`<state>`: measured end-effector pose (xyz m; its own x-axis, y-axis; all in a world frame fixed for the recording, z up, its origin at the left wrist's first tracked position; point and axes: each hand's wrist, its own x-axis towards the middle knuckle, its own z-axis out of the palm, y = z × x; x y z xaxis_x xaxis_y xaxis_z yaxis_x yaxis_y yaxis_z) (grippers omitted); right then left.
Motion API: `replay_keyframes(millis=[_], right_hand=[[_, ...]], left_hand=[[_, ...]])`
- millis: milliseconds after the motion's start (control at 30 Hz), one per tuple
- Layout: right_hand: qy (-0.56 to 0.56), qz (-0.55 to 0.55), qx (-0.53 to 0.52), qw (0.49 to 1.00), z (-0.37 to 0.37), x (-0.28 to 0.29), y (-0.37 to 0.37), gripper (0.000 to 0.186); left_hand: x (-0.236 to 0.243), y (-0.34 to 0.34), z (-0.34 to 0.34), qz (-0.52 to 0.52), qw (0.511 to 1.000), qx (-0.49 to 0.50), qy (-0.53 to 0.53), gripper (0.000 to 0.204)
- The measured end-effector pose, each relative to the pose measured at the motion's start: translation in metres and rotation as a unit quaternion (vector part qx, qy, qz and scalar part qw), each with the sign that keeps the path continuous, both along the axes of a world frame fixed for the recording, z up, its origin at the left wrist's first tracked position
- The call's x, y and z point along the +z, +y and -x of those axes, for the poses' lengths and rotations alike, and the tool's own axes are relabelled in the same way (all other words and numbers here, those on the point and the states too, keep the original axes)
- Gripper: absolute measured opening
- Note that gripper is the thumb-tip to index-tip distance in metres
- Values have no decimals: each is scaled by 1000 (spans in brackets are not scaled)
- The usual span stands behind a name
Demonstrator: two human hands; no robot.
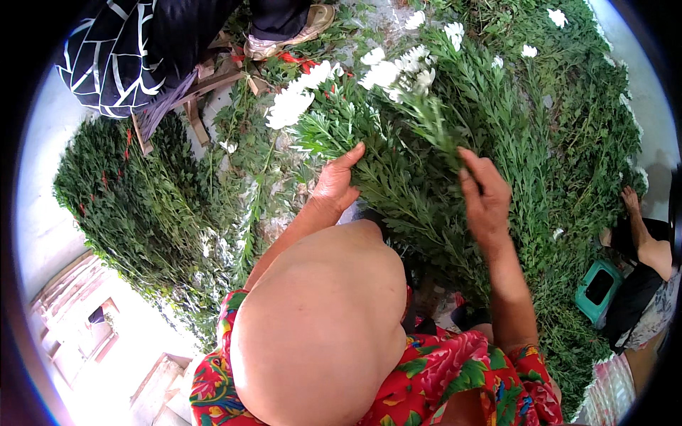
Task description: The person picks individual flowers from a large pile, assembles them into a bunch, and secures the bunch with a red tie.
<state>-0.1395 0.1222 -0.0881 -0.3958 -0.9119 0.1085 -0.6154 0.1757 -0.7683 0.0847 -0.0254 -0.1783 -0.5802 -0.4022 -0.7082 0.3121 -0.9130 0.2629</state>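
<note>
My left hand [335, 186] is closed round a bunch of white chrysanthemums [291, 106], its thumb lying up along the leafy stems. The white heads of this bunch point away from me, to the upper left. My right hand [487, 197] pinches the stem of a white chrysanthemum [432, 117] to the right of the bunch. Its flower end leans up and left, among other white heads [408, 67]. Leaves hide the fingers of my left hand in part. How many stems my right fingers grip, I cannot tell.
Cut leafy stems [554, 163] cover the right side, and another heap [135, 192] lies at the left. A co-worker's shoe [312, 28] and a wooden stool [213, 82] stand at the far left. Another person's arm [643, 234] and a green plastic thing [598, 291] are at the right edge.
</note>
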Motion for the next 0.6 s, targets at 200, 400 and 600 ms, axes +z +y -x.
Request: replay_keyframes(millis=[200,400,600], right_hand=[[-21,58,-11,998,-70,-23,-44,31],[-6,36,46,998,-84,-49,-42,29],[-29,21,99,994,-60,-56,-48,20]], left_hand=[[-3,0,2,16,999,3,38,39],[7,6,1,73,987,0,145,52],[-17,3,-5,19,1000,-17,18,43]])
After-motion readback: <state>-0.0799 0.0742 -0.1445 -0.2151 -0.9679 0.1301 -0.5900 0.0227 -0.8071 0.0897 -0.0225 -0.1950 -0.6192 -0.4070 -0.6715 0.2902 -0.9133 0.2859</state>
